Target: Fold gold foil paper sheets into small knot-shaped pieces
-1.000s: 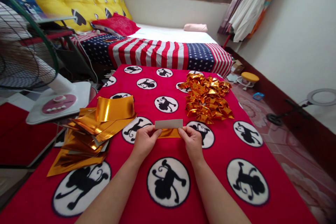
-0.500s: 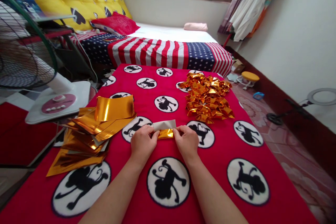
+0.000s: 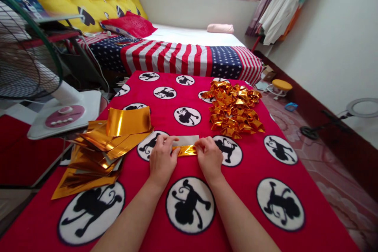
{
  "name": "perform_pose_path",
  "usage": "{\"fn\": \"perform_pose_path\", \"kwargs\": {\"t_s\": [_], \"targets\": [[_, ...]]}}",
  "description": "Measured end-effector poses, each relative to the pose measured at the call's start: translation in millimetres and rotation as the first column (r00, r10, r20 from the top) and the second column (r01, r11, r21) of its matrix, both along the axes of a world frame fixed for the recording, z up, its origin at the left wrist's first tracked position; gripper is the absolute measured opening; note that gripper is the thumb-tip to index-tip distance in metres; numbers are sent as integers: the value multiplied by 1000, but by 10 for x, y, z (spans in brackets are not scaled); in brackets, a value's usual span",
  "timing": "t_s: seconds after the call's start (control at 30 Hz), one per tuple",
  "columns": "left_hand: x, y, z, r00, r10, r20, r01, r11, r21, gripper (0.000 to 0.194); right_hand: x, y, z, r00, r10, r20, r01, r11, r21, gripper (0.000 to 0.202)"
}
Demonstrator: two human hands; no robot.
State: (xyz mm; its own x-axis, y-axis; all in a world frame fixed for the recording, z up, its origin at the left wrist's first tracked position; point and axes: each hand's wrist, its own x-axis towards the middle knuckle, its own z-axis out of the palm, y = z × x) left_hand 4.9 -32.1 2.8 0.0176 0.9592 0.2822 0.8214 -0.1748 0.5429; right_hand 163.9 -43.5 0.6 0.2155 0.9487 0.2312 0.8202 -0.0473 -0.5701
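A sheet of gold foil paper [image 3: 188, 150] lies on the red cloth, its near edge folded over in a gold strip and its grey back showing beyond. My left hand [image 3: 163, 156] is at the sheet's left end, thumb on the gold strip and forefinger raised a little over the grey part. At the right end, my right hand [image 3: 209, 155] pinches the strip between thumb and fingers. Left of my hands is a loose stack of flat gold sheets [image 3: 128, 121]. Farther off on the right sits a pile of folded gold pieces [image 3: 233, 106].
The red cloth [image 3: 141, 220] with monkey prints covers the table. A fan [image 3: 65, 114] stands at its left edge. Behind is a bed [image 3: 183, 57] with a striped cover. On the floor at right are a yellow stool [image 3: 282, 84] and a ring-shaped stand [image 3: 362, 108].
The fingers of my left hand have lifted and spread slightly over the sheet. My right hand keeps its pinch at the right end, nearly unmoved.
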Motion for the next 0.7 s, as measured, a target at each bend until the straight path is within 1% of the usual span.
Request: {"fn": "perform_pose_path", "kwargs": {"t_s": [0.07,0.13,0.27,0.4,0.57,0.7], "targets": [[-9,8,-16,997,-82,-13,82,996,18,17,-6,-11,3,999,36,28,-36,999,-20,17],[-18,19,-28,992,-123,-19,123,992,20,20,-15,-13,10,998,47,51,-45,998,-39,20],[-31,33,-23,993,-115,-37,115,993,5,21,-47,1,32,997,16,79,-10,997,-77,23],[-53,30,1,991,-115,-69,114,993,-21,18,-67,18,63,996,-9,91,18,995,-96,12],[-104,41,9,986,-153,-69,149,987,-63,18,-64,9,108,998,18,59,-10,990,-143,15],[-131,53,6,980,-186,-70,180,981,-76,19,-105,-28,102,994,28,109,-14,991,-130,27]]}}
